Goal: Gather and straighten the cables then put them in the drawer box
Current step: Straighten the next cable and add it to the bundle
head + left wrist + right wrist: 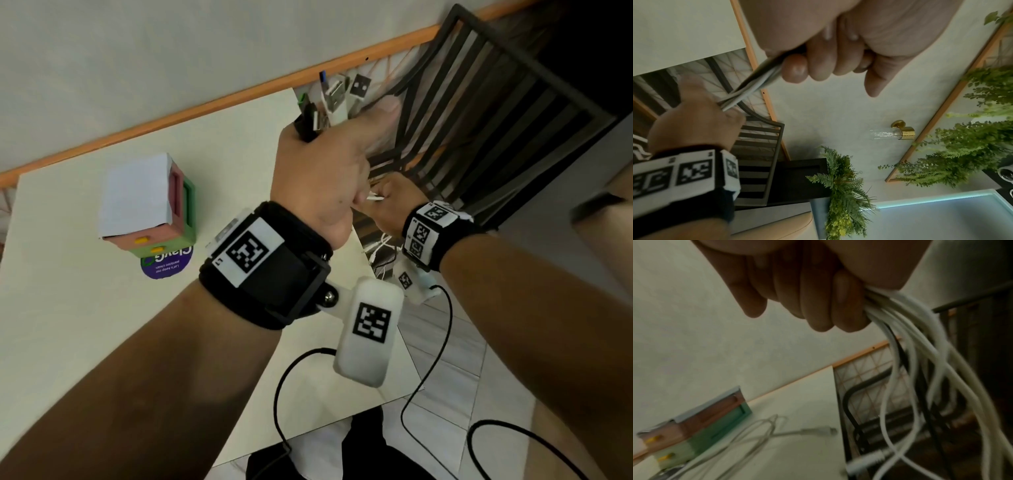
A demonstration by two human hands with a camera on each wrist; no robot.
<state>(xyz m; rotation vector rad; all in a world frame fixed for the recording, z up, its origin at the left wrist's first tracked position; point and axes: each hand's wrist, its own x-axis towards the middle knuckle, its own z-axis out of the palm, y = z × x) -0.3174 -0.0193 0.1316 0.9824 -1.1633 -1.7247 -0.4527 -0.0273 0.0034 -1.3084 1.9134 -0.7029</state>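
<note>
My left hand is raised above the table's right edge and grips a bundle of cables near its top. Several USB plugs stick up out of the fist. In the left wrist view its fingers curl round the cables, which run taut down to my right hand. My right hand grips the same bundle lower down. White and dark cables hang loose below its fist. The drawer box, pink and green with yellow knobs, stands on the table to the left, and also shows as the box in the right wrist view.
The white table ends at its right edge just below my hands. A dark slatted chair stands beyond that edge, behind the cables. A purple sticker lies under the box. A thin cable end shows over the table.
</note>
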